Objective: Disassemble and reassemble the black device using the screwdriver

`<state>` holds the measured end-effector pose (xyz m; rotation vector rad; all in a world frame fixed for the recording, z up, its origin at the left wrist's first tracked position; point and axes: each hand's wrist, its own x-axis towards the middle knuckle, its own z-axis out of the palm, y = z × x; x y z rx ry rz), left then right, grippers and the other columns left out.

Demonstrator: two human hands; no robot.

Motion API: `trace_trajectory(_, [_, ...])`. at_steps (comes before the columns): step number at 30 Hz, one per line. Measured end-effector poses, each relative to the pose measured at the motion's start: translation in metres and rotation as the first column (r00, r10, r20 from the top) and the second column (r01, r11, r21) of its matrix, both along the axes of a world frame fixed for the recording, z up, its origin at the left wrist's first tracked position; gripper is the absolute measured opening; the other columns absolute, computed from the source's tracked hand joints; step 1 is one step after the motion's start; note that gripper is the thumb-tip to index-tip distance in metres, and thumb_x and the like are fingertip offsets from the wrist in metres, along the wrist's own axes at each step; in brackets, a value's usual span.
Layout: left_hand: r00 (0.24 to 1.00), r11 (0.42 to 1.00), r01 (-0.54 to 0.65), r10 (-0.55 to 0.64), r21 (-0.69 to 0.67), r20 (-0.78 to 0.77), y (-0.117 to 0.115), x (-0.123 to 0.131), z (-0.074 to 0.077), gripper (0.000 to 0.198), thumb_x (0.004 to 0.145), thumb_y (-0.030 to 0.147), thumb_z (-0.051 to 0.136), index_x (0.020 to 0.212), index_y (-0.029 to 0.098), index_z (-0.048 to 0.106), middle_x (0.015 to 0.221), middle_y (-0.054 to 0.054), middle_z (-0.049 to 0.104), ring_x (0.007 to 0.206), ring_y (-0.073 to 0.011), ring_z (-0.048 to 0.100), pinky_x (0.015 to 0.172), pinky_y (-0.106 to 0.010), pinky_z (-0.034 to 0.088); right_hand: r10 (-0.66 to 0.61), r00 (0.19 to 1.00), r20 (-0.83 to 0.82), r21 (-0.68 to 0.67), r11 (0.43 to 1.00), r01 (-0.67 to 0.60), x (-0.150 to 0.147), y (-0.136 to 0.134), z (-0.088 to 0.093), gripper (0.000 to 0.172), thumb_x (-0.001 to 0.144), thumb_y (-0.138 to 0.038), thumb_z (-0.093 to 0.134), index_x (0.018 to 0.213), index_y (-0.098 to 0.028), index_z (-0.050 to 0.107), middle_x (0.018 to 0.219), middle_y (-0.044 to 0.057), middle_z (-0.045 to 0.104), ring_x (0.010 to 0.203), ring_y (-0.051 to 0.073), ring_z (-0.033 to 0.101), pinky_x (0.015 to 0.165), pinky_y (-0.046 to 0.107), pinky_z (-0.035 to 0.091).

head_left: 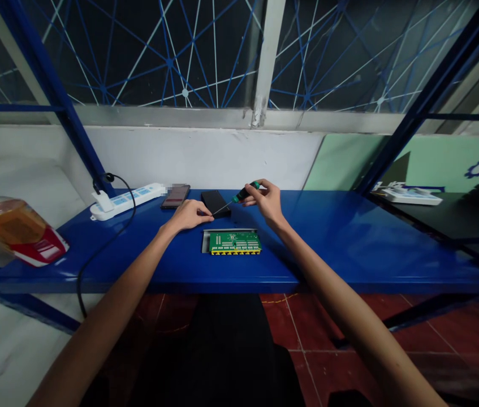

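Note:
My right hand [266, 200] is closed around the green and black handle of a screwdriver [241, 193], whose thin shaft slants down to the left. Around the shaft's tip, the fingers of my left hand [191, 215] are pinched together; whatever sits between them is too small to make out. Behind the shaft lies a flat black case [215, 202]. Nearer to me, a green circuit board [234, 240] with a row of yellow ports along its front edge rests on a grey metal plate [206, 242].
A phone [176, 196] and a white power strip [131, 200] with a black cable [116, 230] lie on the left of the blue table [328, 249]. A tilted-looking drink bottle [18, 226] stands at far left. Blue posts frame both sides; a white device [413, 196] is at right.

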<state>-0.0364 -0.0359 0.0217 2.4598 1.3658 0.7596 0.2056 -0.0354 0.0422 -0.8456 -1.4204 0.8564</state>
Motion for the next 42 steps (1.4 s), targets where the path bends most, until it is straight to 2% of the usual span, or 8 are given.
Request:
trace_trajectory(6, [1.000,1.000,0.001,-0.001,0.012,0.005,0.000,0.000,0.000,0.021,0.077,0.037,0.065,0.082,0.021,0.077,0.086,-0.005,0.073,0.074,-0.0165,0.062,0.065,-0.026,0.042,-0.024,0.999,0.029,0.016,1.000,0.023,0.001,-0.001,0.002,0.036,0.075,-0.053,0.065,0.082,-0.021,0.050,0.071,0.005,0.068,0.065,0.022,0.071,0.058,0.034,0.060])
trace_trajectory(26, [0.997,0.999,-0.015,0.018,0.044,-0.074,0.004,-0.002,-0.005,0.019,0.076,0.038,0.067,0.082,0.024,0.078,0.088,-0.003,0.072,0.074,-0.0173,0.062,0.060,-0.026,0.037,-0.029,0.998,0.051,0.043,0.999,0.026,-0.003,0.000,-0.003,0.033,0.075,-0.050,0.066,0.082,-0.021,0.052,0.068,0.004,0.067,0.062,0.021,0.070,0.054,0.033,0.059])
trace_trajectory(31, [0.999,0.999,0.015,-0.014,0.033,-0.045,0.003,-0.001,-0.004,0.021,0.078,0.039,0.066,0.083,0.022,0.078,0.088,-0.004,0.072,0.073,-0.0169,0.061,0.063,-0.027,0.039,-0.044,0.996,0.077,0.035,0.999,0.041,-0.003,-0.002,-0.001,0.036,0.075,-0.053,0.065,0.084,-0.021,0.053,0.070,0.004,0.067,0.064,0.021,0.070,0.057,0.033,0.059])
trace_trajectory(37, [0.998,0.998,0.057,-0.057,-0.016,0.024,-0.007,0.006,0.007,0.027,0.076,0.044,0.067,0.083,0.020,0.077,0.085,-0.006,0.072,0.070,-0.0162,0.059,0.063,-0.027,0.040,-0.035,0.998,0.059,0.077,0.997,0.030,-0.002,-0.003,0.002,0.036,0.076,-0.053,0.065,0.086,-0.021,0.053,0.069,0.004,0.066,0.061,0.020,0.069,0.054,0.033,0.057])
trace_trajectory(42, [0.963,0.979,0.203,-0.193,-0.036,0.190,-0.020,0.020,0.015,0.030,0.085,0.042,0.059,0.089,0.018,0.076,0.087,-0.007,0.071,0.073,-0.0153,0.061,0.063,-0.026,0.042,-0.122,0.989,0.079,0.197,0.975,0.105,0.001,-0.009,0.013,0.037,0.080,-0.053,0.063,0.096,-0.022,0.053,0.056,-0.003,0.059,0.047,0.015,0.062,0.048,0.029,0.052])
